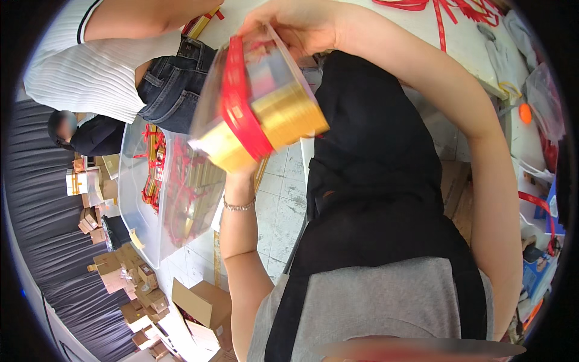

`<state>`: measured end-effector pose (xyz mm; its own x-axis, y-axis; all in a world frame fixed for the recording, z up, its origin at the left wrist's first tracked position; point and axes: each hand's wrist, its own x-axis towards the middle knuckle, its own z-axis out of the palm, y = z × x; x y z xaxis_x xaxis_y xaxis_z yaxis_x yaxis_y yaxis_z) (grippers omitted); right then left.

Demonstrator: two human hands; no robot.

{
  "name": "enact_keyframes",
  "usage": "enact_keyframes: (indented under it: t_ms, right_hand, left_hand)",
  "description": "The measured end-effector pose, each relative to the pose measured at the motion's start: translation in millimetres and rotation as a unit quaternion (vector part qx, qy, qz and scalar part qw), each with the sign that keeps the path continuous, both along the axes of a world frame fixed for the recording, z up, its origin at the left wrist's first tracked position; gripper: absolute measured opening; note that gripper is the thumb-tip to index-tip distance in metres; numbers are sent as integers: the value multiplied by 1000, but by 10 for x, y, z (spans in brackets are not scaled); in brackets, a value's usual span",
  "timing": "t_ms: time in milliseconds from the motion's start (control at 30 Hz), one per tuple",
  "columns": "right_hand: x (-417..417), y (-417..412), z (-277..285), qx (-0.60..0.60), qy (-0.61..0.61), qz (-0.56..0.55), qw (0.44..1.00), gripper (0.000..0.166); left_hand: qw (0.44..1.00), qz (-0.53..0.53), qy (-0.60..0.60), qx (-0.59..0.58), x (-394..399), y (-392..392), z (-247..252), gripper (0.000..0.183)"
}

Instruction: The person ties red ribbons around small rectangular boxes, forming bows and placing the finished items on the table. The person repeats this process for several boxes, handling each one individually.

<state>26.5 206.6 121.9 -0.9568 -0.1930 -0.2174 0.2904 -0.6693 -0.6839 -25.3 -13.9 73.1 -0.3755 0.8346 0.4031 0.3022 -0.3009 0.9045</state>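
A gift box with a golden base, a clear plastic cover and a red ribbon band is held tilted in front of my black apron. It looks blurred, and colourful contents show faintly through the cover. My right hand grips its upper end, its arm bent around from the right. From below, my left hand holds the golden side; most of that hand is hidden behind the box. A bracelet circles my left wrist.
A person in a white ribbed top stands close on the left. Below them, a clear plastic bin holds several ribboned boxes. Cardboard boxes sit at lower left. Red ribbons lie on the white table. Another person is farther back.
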Motion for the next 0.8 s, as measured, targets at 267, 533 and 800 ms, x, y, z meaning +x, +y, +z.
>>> enact_keyframes:
  t_ms: [267,533,800]
  right_hand:
    - [387,-218,89,353,123,-114,920,30]
    - [510,-499,-331,546,171,-167,803,41]
    - [603,-639,-703,386,82,-171,903,39]
  left_hand:
    - [933,-80,-339,-88,-264,172,5,25]
    - [827,-53,-510,-231,-177,33,-91,28]
    - [840,-7,-487,-240,11,13,30,57]
